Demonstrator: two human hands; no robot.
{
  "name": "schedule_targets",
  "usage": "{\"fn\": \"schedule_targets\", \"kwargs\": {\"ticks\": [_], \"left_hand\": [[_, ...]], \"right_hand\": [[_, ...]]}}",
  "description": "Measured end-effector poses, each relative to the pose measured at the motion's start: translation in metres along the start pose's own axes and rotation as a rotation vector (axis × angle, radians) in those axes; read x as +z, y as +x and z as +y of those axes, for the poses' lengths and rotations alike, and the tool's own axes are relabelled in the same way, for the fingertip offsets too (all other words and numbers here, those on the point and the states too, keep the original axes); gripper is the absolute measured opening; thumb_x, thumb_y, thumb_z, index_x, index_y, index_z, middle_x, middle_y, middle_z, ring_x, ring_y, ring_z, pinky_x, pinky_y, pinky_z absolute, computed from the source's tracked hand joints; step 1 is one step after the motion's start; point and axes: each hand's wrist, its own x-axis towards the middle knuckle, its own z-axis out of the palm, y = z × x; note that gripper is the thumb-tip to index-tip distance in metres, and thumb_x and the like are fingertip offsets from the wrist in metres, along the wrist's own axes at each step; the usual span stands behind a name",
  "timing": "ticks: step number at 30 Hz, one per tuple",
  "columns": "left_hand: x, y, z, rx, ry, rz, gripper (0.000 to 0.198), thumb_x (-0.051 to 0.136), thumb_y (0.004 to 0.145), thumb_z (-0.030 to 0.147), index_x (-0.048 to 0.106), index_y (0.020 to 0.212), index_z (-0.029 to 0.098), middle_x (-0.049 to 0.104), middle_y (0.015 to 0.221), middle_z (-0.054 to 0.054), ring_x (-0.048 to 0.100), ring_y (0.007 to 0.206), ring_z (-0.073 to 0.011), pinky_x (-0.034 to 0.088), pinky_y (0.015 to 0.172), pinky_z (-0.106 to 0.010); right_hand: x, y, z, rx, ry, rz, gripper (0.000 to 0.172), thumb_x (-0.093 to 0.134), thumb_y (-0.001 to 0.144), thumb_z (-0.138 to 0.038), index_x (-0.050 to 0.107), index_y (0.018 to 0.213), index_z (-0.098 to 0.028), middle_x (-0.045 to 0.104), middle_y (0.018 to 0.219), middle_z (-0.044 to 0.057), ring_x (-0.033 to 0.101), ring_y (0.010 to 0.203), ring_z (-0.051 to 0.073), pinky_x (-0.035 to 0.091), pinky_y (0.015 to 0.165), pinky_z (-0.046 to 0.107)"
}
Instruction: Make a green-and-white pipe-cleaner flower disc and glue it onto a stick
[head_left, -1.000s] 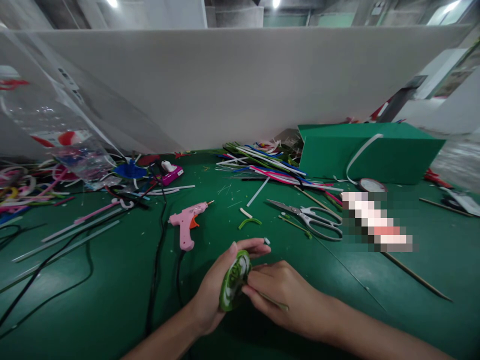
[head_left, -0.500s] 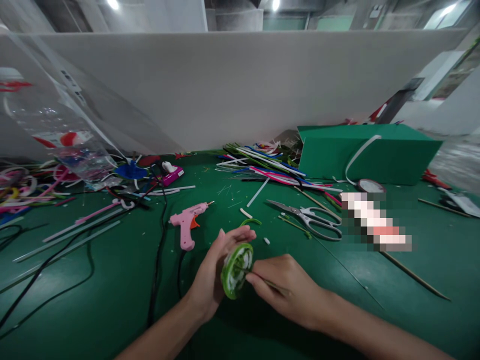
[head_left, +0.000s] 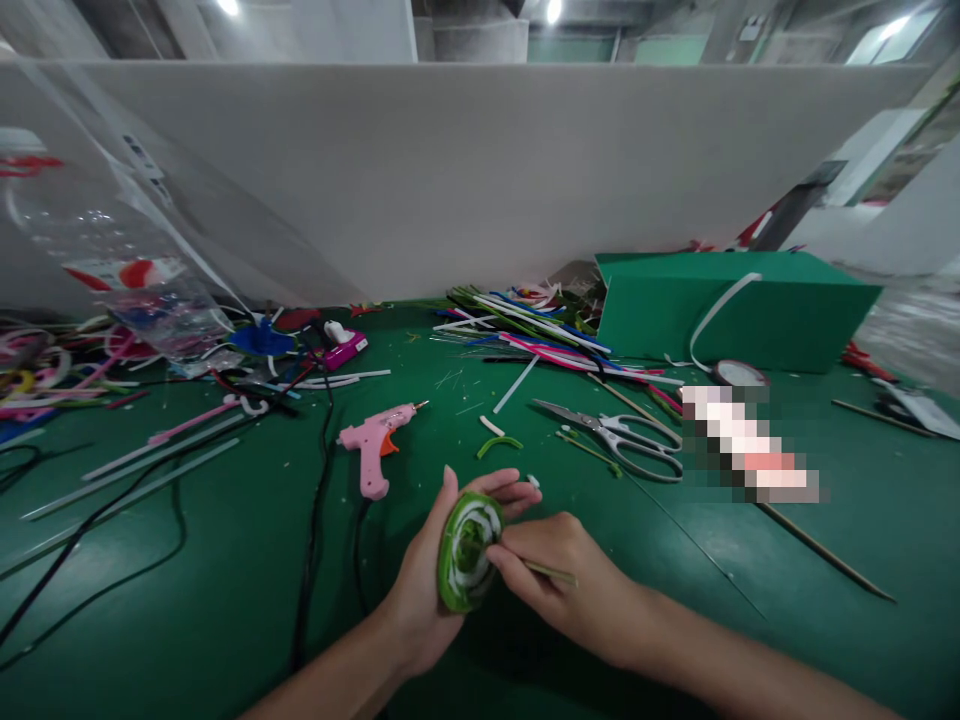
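A round coil of green and white strips (head_left: 452,560) is tilted up against the palm of my left hand (head_left: 424,575). The thumb stands up behind its edge and the fingers stretch out beyond it, so the hand supports the disc. My right hand (head_left: 562,580) pinches a thin wooden stick (head_left: 553,573) between thumb and fingers. The stick's front end is hidden behind my fingers at the disc's right edge. Just above the left fingers lie a short green strip piece (head_left: 499,443) and a short white piece (head_left: 491,426).
A pink glue gun (head_left: 375,445) with a black cable lies left. Grey-handled scissors (head_left: 619,435) lie to the right, before a heap of coloured strips (head_left: 525,325). A green box (head_left: 772,320), a tape roll (head_left: 739,375), a pointed stick (head_left: 832,560) and a plastic bottle (head_left: 82,240) stand or lie around.
My left hand has turned the disc so more of its spiral face shows, and its fingers have moved right. The stick's front end has gone from the disc's middle to its right edge.
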Motion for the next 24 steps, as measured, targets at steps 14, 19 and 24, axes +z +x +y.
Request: {"fn": "schedule_targets", "kwargs": {"ticks": [14, 19, 24], "left_hand": [[0.005, -0.001, -0.002, -0.010, 0.055, 0.049, 0.056, 0.029, 0.088, 0.054, 0.064, 0.102, 0.013, 0.066, 0.106, -0.012, 0.048, 0.117, -0.0287, 0.028, 0.103, -0.041], [-0.003, -0.002, -0.005, 0.067, 0.239, 0.022, 0.052, 0.041, 0.084, 0.054, 0.054, 0.119, 0.018, 0.061, 0.119, -0.011, 0.046, 0.119, -0.0298, 0.032, 0.100, -0.042], [-0.009, 0.000, 0.001, 0.184, 0.694, 0.077, 0.043, 0.048, 0.085, 0.041, 0.049, 0.123, 0.021, 0.065, 0.112, -0.007, 0.055, 0.107, -0.0248, 0.042, 0.091, -0.037]], "right_hand": [[-0.003, 0.000, -0.001, 0.008, 0.007, -0.027, 0.035, 0.038, 0.090, -0.023, 0.049, 0.058, -0.017, 0.041, 0.053, -0.005, 0.029, 0.048, 0.009, 0.029, 0.050, 0.022], [-0.022, 0.003, 0.000, 0.078, 0.077, 0.011, 0.038, 0.039, 0.090, -0.024, 0.044, 0.053, -0.017, 0.035, 0.050, -0.006, 0.028, 0.045, 0.007, 0.026, 0.047, 0.021], [-0.040, 0.005, 0.010, 0.198, 0.020, 0.100, 0.042, 0.039, 0.091, -0.029, 0.041, 0.051, -0.017, 0.032, 0.050, -0.005, 0.028, 0.045, 0.008, 0.022, 0.045, 0.022]]}}
